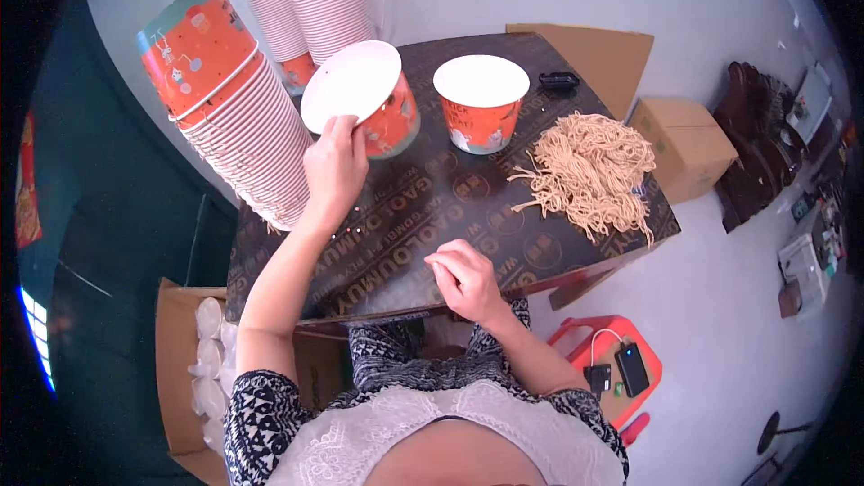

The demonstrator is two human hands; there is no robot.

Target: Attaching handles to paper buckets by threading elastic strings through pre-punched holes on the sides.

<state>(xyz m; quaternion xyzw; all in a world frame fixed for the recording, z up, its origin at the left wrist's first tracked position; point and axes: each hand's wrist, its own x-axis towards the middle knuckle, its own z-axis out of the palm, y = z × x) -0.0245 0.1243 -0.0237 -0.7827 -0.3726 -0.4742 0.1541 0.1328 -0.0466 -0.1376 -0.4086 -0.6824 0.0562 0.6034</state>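
Note:
My left hand pinches the near rim of an orange paper bucket with a white inside, which is tilted over the dark table. To the right of it a second orange paper bucket stands upright, its mouth up. My right hand is closed above the table's front edge, fingers curled; whatever may be in them is hidden. A loose pile of tan string lies on the right part of the table. Close by my left hand leans a tall stack of nested paper buckets.
More stacked buckets stand at the back by the wall. A small black object lies behind the string. An open carton with white lids is at lower left. A red stool bearing a black power bank stands at right, near a cardboard box.

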